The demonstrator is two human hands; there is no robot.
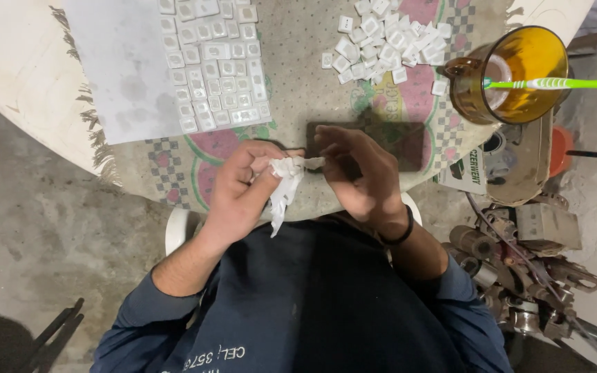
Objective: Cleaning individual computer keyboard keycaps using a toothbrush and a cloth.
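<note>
My left hand [240, 190] grips a crumpled white tissue [285, 183] that hangs down over the table's near edge. My right hand [357, 173] pinches the tissue's upper end with thumb and fingertips; whether a small object sits inside the tissue is hidden. Both hands hover just above the near edge of the round table [8, 62], over a dark rectangular pad [409, 141]. A white sheet [122, 69] carries rows of white keyboard keycaps [215, 65] at the back left. A loose heap of white keycaps [385, 38] lies at the back middle.
An amber glass mug [513, 76] stands at the table's right, with a green toothbrush [561, 83] lying across its rim. A patterned cloth [298, 76] covers the table. Metal parts and scrap [526, 262] are piled on the floor at the right. Bare concrete floor [29, 228] lies at the left.
</note>
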